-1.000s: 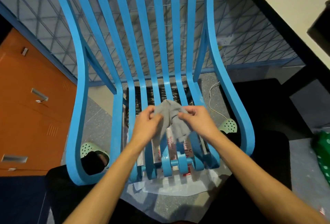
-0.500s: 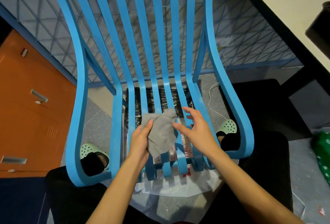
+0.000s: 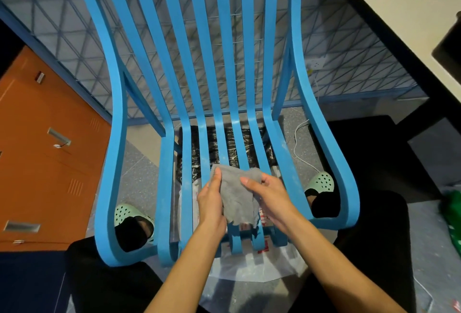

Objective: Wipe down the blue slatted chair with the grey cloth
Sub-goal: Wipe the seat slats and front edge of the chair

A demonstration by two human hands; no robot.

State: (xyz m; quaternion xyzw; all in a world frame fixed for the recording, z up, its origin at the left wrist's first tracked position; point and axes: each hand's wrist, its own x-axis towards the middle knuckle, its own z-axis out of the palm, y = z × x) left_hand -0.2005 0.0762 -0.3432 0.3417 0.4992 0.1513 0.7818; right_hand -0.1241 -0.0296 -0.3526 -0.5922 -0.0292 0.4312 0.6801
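Both hands grip grey cloth [image 3: 237, 196] | left hand [image 3: 210, 203], right hand [image 3: 270, 198] | over blue chair [image 3: 117, 138] seat slats

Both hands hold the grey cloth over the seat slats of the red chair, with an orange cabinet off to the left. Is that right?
Not quite: the chair is blue, not red, as the head view shows. The rest stands: the left hand and right hand both hold the grey cloth over the seat slats, with the orange cabinet to the left.

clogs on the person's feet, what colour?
Pale mint green clogs with round holes, over black socks; head view.
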